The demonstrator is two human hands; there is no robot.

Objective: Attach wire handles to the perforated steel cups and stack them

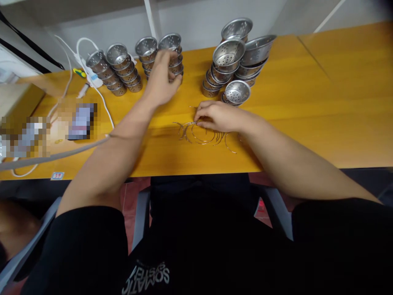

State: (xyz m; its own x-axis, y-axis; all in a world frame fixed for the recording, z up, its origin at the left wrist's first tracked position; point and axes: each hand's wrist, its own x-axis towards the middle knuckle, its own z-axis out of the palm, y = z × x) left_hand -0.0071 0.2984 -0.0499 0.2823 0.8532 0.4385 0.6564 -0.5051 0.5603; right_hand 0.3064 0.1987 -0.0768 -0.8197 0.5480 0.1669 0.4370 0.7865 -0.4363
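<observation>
My left hand reaches to the back of the wooden table and curls its fingers around a stack of small perforated metal cups. My right hand lies palm down on a loose pile of thin wire handles, with its fingertips pinched on one wire at the pile's left side. A single perforated cup lies just beyond my right hand.
Several more stacks of metal cups stand at the back left, and a taller heap of cups at the back centre. A white power strip with cables runs along the left. Blurred items lie at the left edge.
</observation>
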